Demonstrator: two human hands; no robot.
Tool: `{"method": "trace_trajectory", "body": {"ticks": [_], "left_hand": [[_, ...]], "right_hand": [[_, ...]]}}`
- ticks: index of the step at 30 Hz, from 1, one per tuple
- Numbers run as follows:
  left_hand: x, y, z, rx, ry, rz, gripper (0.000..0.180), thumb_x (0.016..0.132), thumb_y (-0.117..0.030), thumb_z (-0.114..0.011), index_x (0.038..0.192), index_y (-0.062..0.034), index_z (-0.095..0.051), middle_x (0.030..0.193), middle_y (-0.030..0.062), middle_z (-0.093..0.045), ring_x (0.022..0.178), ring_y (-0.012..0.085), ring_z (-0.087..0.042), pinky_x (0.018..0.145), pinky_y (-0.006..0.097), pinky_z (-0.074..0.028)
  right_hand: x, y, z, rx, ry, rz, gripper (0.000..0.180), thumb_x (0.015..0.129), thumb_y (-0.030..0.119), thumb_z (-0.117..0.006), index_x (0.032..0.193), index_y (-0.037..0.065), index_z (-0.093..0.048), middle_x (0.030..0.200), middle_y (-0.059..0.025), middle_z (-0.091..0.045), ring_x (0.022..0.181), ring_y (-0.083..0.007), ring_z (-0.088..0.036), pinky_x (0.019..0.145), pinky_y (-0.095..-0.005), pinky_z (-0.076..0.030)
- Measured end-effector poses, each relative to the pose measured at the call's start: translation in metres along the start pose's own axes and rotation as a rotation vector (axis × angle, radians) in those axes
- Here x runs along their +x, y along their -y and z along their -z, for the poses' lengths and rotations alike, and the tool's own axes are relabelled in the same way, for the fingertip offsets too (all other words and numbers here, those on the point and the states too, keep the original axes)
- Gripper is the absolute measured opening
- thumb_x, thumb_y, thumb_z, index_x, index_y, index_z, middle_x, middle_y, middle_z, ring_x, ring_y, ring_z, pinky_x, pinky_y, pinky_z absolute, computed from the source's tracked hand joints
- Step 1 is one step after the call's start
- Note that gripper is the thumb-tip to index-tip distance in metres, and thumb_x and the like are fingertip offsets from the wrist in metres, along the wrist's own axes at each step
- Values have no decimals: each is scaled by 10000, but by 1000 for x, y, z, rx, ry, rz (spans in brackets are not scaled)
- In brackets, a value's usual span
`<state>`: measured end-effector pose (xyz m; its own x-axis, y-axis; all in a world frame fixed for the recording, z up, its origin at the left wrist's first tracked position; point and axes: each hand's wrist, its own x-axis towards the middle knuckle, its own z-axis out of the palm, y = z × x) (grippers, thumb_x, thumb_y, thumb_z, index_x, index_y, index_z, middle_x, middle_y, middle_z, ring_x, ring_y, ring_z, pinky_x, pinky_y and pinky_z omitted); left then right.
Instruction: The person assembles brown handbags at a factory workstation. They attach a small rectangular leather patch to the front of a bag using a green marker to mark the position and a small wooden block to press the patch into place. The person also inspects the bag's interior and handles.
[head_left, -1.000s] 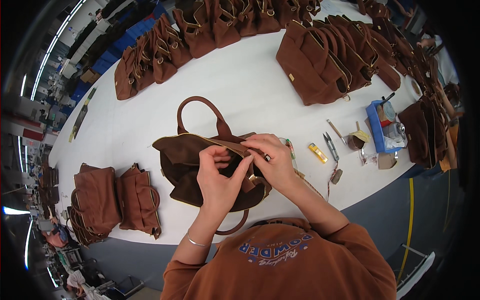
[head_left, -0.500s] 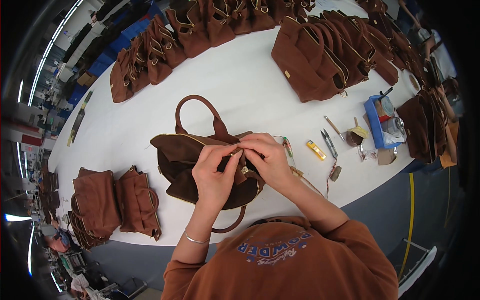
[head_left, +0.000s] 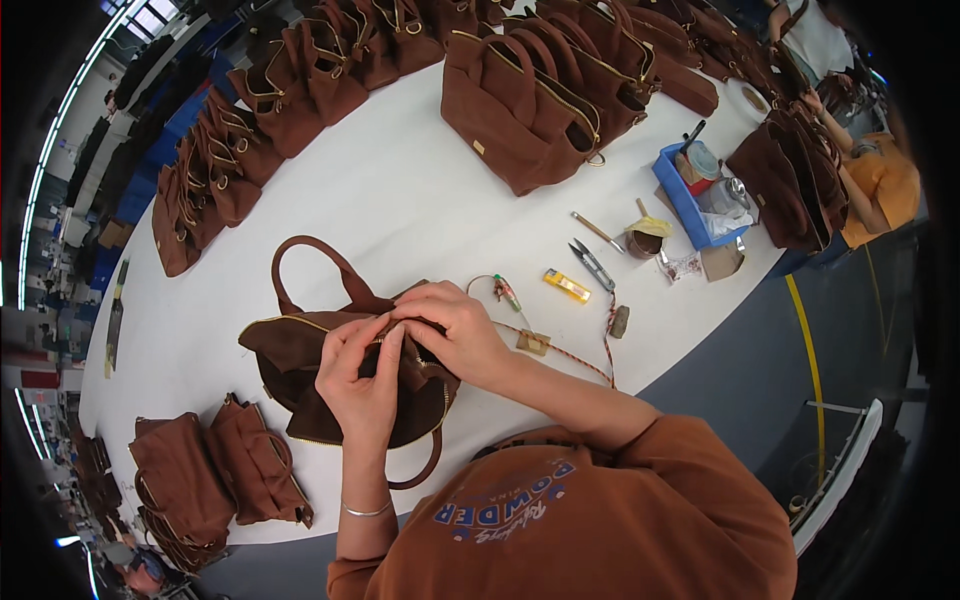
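A brown handbag point(head_left: 275, 350) lies unzipped on the white table in front of me, its gold-toothed zipper edges spread and its dark inside showing. One handle point(head_left: 295, 262) arches away from me and the other sticks out on my side. My left hand point(head_left: 358, 375) pinches the bag at its right end, beside the zipper. Close against it, my right hand point(head_left: 455, 330) grips the same spot, thumb and fingertips bent inward. The fingertips of both hands almost meet, and they cover the small part between them.
To the right lie a green-handled tool point(head_left: 508, 293), a yellow lighter point(head_left: 567, 286), thread snips point(head_left: 592, 266) and a corded tag point(head_left: 532, 342). Beyond stands a blue bin point(head_left: 690, 205). Finished-looking brown bags point(head_left: 520, 130) line the far side; more bags point(head_left: 185, 470) lie at left. Another person point(head_left: 880, 185) is at far right.
My view has turned, so the table's things appear farther left. Both hands stay at the same end of the handbag, with their fingers slightly shifted.
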<state>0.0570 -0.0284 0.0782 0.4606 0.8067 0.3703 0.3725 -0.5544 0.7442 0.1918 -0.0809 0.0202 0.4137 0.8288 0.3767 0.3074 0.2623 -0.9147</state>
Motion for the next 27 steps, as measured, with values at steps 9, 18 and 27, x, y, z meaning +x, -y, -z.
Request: {"method": "trace_trajectory", "body": {"ticks": [9, 18, 27], "left_hand": [[2, 28, -5, -8, -61, 15, 122, 861, -84, -739, 954, -5, -745, 782, 70, -648, 682, 138, -577, 628, 266, -461], [-2, 25, -10, -36, -78, 38, 96, 857, -76, -742, 899, 8, -721, 750, 58, -622, 659, 133, -561, 603, 274, -457], [-8, 8, -14, -15, -125, 34, 82, 846, -61, -747, 890, 3, -720, 752, 66, -626, 638, 136, -570, 581, 277, -466]], "right_hand": [[-14, -25, 61, 42, -161, -302, 180, 905, 92, -630, 1040, -15, -680, 994, -147, -695, 823, -227, -678, 703, -304, -550], [-89, -49, 106, -416, 76, -566, 132, 844, 83, -675, 941, -7, -675, 888, -135, -689, 777, -258, -671, 719, -354, -532], [-117, -63, 87, -719, 112, -278, 361, 756, 61, -745, 1090, 49, -609, 1052, -106, -568, 1015, -310, -538, 837, -401, -504]]}}
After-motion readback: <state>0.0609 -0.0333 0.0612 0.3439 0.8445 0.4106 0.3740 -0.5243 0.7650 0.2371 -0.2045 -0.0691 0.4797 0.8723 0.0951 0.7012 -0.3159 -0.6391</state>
